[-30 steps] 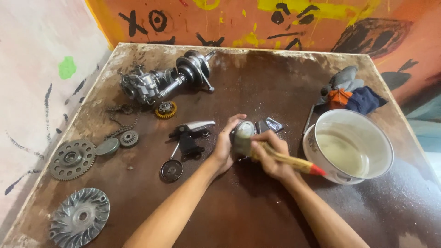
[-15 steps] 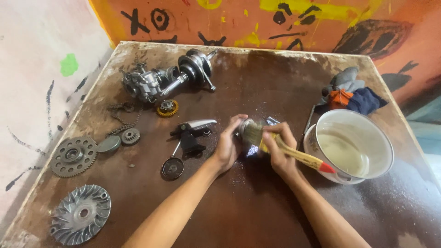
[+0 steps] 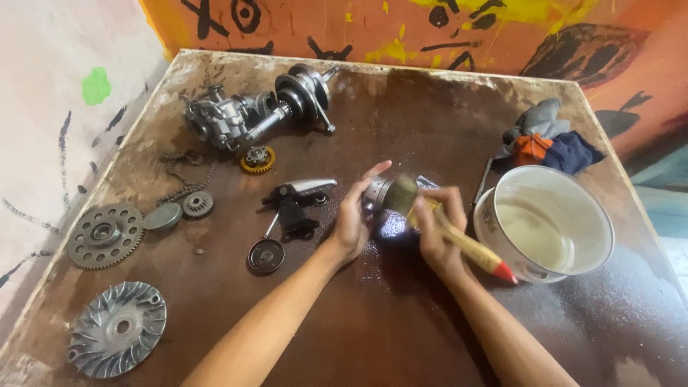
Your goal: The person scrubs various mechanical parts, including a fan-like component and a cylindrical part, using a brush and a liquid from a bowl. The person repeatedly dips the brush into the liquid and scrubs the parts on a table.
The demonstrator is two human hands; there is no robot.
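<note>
My left hand (image 3: 353, 218) holds a small round metal engine part (image 3: 375, 195) just above the wet brown table (image 3: 401, 315). My right hand (image 3: 435, 231) grips a paintbrush (image 3: 459, 240) with a yellow wooden handle and a red tip. The brush's bristle head rests against the metal part. A white bowl (image 3: 595, 229) with pale liquid stands just right of my right hand.
A crankshaft assembly (image 3: 251, 111), a yellow-ringed bearing (image 3: 257, 159), a chain, a black lever piece (image 3: 294, 204), small discs, a toothed gear (image 3: 105, 234) and a finned pulley disc (image 3: 118, 337) lie on the left. Rags (image 3: 548, 140) lie behind the bowl.
The brush has swept across the metal part, its bristle head going from behind the part up to its top. My left hand has turned the part slightly.
</note>
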